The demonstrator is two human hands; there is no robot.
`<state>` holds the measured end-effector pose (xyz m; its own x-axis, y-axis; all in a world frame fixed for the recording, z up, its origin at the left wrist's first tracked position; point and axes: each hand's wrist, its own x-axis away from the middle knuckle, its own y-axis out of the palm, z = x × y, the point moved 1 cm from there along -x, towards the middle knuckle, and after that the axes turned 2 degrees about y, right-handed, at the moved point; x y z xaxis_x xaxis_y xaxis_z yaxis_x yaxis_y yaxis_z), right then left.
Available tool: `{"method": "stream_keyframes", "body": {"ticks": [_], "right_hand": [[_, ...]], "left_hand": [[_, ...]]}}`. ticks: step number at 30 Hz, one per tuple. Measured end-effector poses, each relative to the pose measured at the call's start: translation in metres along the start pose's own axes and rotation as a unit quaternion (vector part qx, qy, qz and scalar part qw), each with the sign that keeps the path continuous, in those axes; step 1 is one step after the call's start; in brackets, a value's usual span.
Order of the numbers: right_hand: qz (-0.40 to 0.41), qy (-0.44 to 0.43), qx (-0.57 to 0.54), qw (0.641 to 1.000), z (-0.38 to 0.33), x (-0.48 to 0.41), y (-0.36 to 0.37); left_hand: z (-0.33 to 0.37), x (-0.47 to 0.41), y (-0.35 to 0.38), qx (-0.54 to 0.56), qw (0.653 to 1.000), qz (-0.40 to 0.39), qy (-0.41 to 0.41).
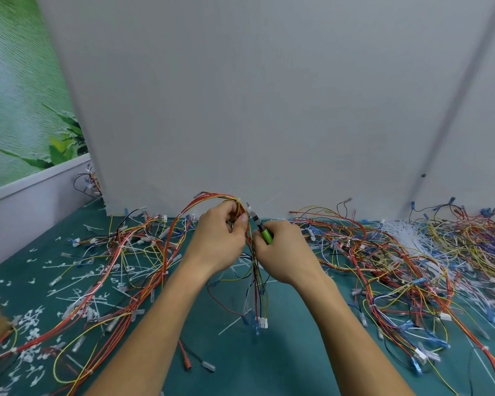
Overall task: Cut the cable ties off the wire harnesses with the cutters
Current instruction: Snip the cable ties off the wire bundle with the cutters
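wires (pixel 166 247): red, yellow, black | cutters (pixel 265 234) handle: green | table (pixel 297 338): teal

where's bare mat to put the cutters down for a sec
Barest: green mat near you, below the dangling harness ends. Also a thin strip by the white ledge, far left. Crowded: wire pile right, cut ties left.

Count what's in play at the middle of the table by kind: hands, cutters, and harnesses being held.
Hands: 2 (left hand, right hand)
Green-handled cutters: 1
Held wire harness: 1
Total: 4
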<state>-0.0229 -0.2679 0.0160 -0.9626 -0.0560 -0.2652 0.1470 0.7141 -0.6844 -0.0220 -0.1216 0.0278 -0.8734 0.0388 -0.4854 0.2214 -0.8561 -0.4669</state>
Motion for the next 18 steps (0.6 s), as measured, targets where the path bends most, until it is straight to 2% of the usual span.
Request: {"method": "stream_keyframes", "body": {"ticks": [9,18], "right_hand": [[0.016,0.016,-0.006,1.0,0.0007,-0.0021,-0.0019],[0.015,-0.007,0.028,0.999,0.0004,-0.0012,0.0]], "left_hand": [[0.0022,0.0,-0.001,0.002,1.0,0.002,0.003],[0.0007,0.0001,-0.0002,0.001,1.0,-0.001,-0.003]]}}
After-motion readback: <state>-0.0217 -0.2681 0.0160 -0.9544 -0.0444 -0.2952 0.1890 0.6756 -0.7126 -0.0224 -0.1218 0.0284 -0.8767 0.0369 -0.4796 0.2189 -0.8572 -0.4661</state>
